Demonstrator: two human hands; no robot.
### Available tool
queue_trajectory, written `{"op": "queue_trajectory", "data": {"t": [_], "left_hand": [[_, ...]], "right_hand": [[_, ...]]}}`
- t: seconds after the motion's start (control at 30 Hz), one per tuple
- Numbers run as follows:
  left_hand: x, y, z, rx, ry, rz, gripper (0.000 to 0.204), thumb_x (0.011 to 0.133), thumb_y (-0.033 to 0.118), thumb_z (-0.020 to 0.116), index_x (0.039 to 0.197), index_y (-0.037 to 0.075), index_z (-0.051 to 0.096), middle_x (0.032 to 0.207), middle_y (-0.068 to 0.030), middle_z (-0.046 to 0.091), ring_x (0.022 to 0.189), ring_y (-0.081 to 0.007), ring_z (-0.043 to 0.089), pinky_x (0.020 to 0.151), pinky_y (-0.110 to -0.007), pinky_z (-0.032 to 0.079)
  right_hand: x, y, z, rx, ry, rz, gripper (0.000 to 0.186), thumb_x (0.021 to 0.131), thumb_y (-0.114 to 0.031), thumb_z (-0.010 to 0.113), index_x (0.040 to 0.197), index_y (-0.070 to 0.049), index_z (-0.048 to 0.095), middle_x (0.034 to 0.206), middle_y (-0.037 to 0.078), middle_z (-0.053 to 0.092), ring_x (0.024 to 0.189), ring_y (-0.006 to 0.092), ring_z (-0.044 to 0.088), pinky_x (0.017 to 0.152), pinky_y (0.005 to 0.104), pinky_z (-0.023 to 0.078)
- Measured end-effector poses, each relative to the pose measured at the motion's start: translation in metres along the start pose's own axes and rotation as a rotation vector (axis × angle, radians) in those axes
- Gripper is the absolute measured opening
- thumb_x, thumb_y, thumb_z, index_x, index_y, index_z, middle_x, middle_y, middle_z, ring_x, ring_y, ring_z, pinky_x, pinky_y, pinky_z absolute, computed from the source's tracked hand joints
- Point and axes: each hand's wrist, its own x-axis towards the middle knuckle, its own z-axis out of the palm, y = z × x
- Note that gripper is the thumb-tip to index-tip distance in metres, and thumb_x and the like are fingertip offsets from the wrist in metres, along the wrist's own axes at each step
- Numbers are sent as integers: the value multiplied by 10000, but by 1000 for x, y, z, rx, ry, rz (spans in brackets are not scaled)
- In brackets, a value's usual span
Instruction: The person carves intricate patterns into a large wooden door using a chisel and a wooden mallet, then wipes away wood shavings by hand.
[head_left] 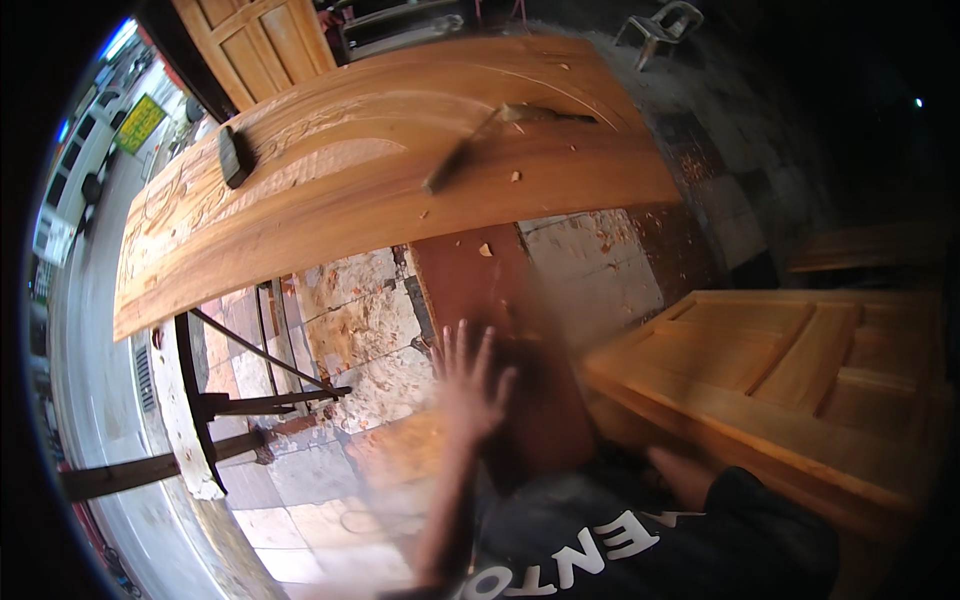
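On my cam: carved board (340,215) ahead, blurry tool (520,112), dark block (232,160) & wood chips (515,177) on it; tiled floor (300,490) below. Open gap betw board's near edge & panelled door (780,350) on R, brown plank (460,285) crossing it. L grip (472,388) released, splayed, over plank, contact unclear. R grip (682,477) nr door's edge, blurred, can't tell state.

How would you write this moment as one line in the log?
left hand: open, holding nothing visible | right hand: blurred, grip unclear | carved board: dark block on top | wooden door: right side
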Motion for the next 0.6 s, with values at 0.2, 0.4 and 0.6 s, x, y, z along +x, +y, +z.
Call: {"op": "queue_trajectory", "data": {"t": [0.2, 0.4, 0.6], "left_hand": [[1, 3, 0, 31, 14, -165, 704, 1065, 523, 545, 1655, 156, 432, 1755, -222, 251, 1637, -458, 159, 1319, -621, 71], [-7, -3, 5, -3, 42, -349, 713, 1064, 487, 576, 1661, 133, 413, 1732, -282, 261, 1620, -501, 169, 1313, -595, 161], [-1, -3, 10, 67, 73, -391, 732, 1058, 454, 613, 1670, 121, 389, 1715, -282, 304, 1601, -476, 253, 1291, -555, 266]], "right_hand": [[31, -23, -54, -95, -179, 158, 646, 1042, -615, 584, 1506, -165, 600, 1135, 198, 763, 1034, 311, 767, 885, 406, 616], [55, -79, -91, -286, -279, 76, 597, 1050, -615, 576, 1418, -155, 672, 1010, 173, 760, 908, 248, 770, 791, 362, 623], [113, -75, -109, -264, -78, -460, 569, 1067, -571, 577, 1273, -63, 731, 964, 123, 769, 880, 232, 762, 763, 344, 599]]}}
